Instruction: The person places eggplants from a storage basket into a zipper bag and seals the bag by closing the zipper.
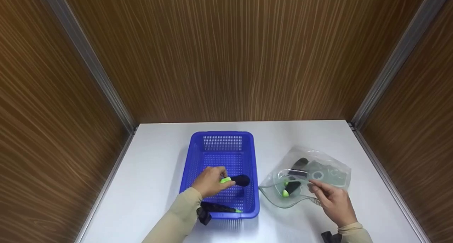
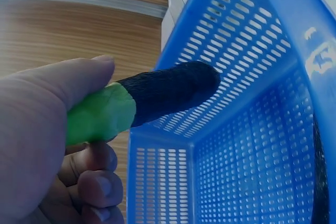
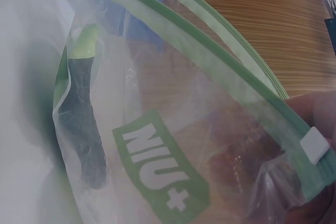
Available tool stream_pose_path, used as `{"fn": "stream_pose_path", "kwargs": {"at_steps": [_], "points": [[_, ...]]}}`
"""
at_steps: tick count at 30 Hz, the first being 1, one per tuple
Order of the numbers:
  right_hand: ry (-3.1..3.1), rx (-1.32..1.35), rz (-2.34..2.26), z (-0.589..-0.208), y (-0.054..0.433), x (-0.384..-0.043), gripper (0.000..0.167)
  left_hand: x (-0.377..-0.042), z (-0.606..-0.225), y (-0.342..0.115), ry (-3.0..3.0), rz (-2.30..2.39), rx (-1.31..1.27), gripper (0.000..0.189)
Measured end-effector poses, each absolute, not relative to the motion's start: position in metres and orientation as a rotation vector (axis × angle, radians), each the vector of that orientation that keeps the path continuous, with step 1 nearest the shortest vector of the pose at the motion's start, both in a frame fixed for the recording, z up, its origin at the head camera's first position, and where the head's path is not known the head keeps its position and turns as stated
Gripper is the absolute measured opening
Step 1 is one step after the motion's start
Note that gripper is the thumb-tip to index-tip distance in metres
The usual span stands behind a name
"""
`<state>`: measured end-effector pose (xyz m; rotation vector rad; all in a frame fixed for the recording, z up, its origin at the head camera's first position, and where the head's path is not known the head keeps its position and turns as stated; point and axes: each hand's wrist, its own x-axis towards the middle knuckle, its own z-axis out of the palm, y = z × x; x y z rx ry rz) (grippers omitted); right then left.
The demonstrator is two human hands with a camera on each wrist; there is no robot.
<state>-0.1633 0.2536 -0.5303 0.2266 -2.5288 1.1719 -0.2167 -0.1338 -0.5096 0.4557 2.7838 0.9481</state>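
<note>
My left hand pinches a dark toy eggplant by its bright green stem end, over the blue basket. In the left wrist view the eggplant points away from the palm, between thumb and fingers. Another slim dark eggplant lies along the basket's near end, partly behind my wrist. To the right, my right hand pinches the green-edged mouth of a clear zip bag, which gapes. Dark eggplants with green ends are inside; the right wrist view shows one eggplant through the plastic.
Basket and bag stand on a white table, the bag just right of the basket. Wood-grain panels wall the back and both sides, with metal rails at the corners. A white slider sits on the bag's zip.
</note>
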Motion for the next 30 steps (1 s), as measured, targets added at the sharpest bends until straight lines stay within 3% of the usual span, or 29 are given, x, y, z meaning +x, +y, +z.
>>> {"fn": "stream_pose_path", "kwargs": {"at_steps": [30], "points": [[-2.51, 0.249, 1.133, -0.529, 0.252, -0.165, 0.019, -0.198, -0.484, -0.112, 2.819, 1.147, 0.653, 0.028]]}}
